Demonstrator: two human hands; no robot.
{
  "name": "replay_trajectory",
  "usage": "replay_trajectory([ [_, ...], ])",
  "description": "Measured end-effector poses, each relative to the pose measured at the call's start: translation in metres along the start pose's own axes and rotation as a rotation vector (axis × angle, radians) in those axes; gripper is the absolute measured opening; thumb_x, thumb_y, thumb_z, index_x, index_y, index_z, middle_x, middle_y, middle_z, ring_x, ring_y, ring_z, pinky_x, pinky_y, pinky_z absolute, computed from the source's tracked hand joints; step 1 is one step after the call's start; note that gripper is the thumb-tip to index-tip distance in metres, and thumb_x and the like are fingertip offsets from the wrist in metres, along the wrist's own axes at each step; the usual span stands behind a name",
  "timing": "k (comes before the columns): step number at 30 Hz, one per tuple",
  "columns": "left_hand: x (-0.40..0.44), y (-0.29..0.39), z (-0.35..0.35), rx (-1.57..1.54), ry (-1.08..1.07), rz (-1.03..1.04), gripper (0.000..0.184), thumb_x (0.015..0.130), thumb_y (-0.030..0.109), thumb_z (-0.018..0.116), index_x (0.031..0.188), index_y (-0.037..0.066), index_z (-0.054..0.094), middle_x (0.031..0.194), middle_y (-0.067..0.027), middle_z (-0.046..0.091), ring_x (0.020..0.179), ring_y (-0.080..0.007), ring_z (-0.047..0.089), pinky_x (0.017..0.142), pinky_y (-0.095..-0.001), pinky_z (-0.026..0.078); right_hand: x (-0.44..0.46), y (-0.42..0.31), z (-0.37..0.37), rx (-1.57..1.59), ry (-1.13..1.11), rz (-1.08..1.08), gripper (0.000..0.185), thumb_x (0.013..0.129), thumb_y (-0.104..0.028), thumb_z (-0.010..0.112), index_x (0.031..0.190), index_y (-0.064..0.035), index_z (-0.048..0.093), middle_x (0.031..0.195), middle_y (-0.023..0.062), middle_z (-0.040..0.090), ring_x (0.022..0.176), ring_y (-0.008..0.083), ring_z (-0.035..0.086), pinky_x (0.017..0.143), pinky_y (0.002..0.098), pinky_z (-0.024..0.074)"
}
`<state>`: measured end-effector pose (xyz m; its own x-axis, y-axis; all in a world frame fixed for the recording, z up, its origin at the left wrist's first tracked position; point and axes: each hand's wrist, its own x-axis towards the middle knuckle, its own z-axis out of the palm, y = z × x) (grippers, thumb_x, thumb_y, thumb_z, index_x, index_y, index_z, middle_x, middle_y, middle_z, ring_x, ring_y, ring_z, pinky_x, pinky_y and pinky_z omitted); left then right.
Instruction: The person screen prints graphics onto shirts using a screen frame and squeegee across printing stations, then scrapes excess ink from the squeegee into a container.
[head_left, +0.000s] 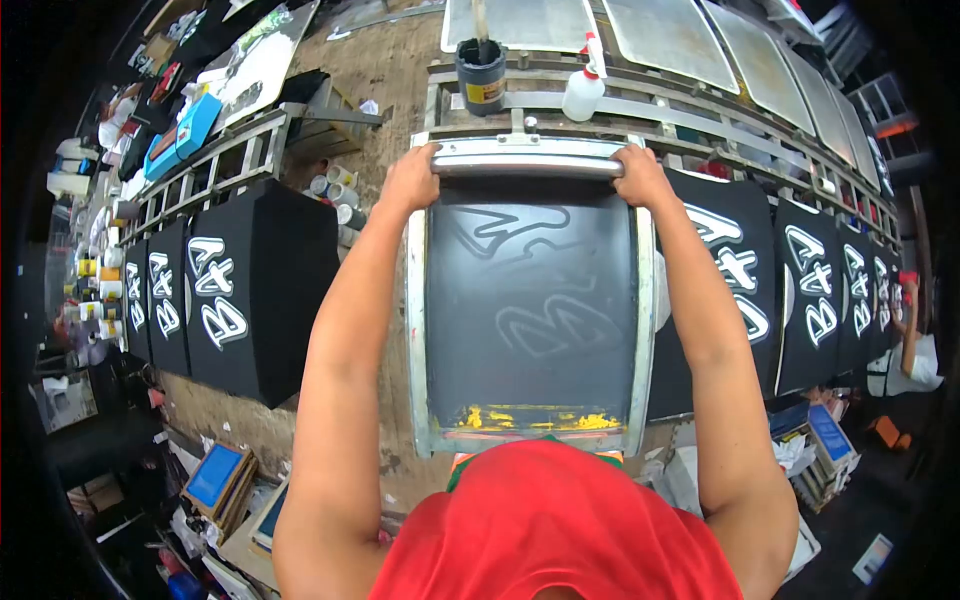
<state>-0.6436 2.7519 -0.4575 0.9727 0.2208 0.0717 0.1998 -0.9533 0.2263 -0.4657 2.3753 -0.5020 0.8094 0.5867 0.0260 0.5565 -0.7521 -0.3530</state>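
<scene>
A screen-printing frame [418,330] lies in front of me, its mesh [530,260] dark grey with faint letter outlines and yellow smears near the close end. Across its far end sits a metal squeegee [525,155]. My left hand [410,180] is closed around the squeegee's left end, and my right hand [642,178] grips the right end. Both arms are stretched forward. The squeegee's lower edge is in shadow, so I cannot tell how it meets the mesh.
Black printed panels with white lettering stand in rows at left [215,290] and right [815,280]. Beyond the frame are a dark ink tub [482,85] with a stick in it and a spray bottle [583,95]. Another person [915,350] is at far right.
</scene>
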Motion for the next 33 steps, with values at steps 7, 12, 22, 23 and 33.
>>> replay_trajectory([
  [7, 0.009, 0.001, -0.002, 0.051, -0.016, 0.059, 0.049, 0.082, 0.011, 0.070, 0.130, 0.010, 0.060, 0.123, -0.0187, 0.066, 0.116, -0.0387, 0.062, 0.100, -0.0470, 0.050, 0.013, 0.001, -0.006, -0.016, -0.061, 0.010, 0.040, 0.079, -0.014, 0.065, 0.117, -0.0074, 0.073, 0.128, 0.0143, 0.064, 0.120, 0.0383, 0.060, 0.102, 0.0478, 0.0500],
  [12, 0.023, 0.016, -0.011, 0.123, -0.132, 0.061, 0.051, 0.080, 0.012, 0.069, 0.131, 0.011, 0.061, 0.122, -0.0205, 0.068, 0.116, -0.0388, 0.063, 0.099, -0.0476, 0.051, 0.033, 0.004, -0.012, -0.101, -0.276, 0.024, 0.038, 0.074, -0.015, 0.065, 0.110, -0.0035, 0.074, 0.109, 0.0237, 0.072, 0.106, 0.0393, 0.068, 0.095, 0.0454, 0.0544],
  [22, 0.027, 0.021, -0.009, 0.253, -0.225, -0.017, 0.045, 0.081, 0.009, 0.064, 0.126, 0.014, 0.068, 0.115, -0.0174, 0.072, 0.107, -0.0366, 0.069, 0.091, -0.0473, 0.056, 0.019, -0.006, -0.021, -0.074, -0.221, 0.031, 0.036, 0.075, -0.020, 0.068, 0.108, -0.0069, 0.074, 0.107, 0.0229, 0.072, 0.105, 0.0389, 0.068, 0.095, 0.0457, 0.0544],
  [23, 0.027, 0.019, -0.006, 0.286, -0.246, 0.010, 0.043, 0.083, 0.010, 0.063, 0.125, 0.014, 0.068, 0.116, -0.0170, 0.072, 0.107, -0.0368, 0.069, 0.091, -0.0477, 0.056, 0.014, -0.010, -0.023, -0.097, -0.211, 0.022, 0.034, 0.077, -0.019, 0.068, 0.108, -0.0057, 0.073, 0.107, 0.0230, 0.072, 0.104, 0.0390, 0.068, 0.094, 0.0463, 0.0545],
  [33, 0.009, 0.004, 0.010, 0.163, -0.117, 0.077, 0.037, 0.082, 0.009, 0.069, 0.119, 0.010, 0.064, 0.117, -0.0159, 0.067, 0.110, -0.0371, 0.066, 0.092, -0.0481, 0.054, 0.006, -0.003, -0.005, -0.092, -0.188, 0.044, 0.036, 0.081, -0.013, 0.066, 0.115, -0.0052, 0.071, 0.120, 0.0212, 0.069, 0.112, 0.0396, 0.066, 0.098, 0.0464, 0.0531],
])
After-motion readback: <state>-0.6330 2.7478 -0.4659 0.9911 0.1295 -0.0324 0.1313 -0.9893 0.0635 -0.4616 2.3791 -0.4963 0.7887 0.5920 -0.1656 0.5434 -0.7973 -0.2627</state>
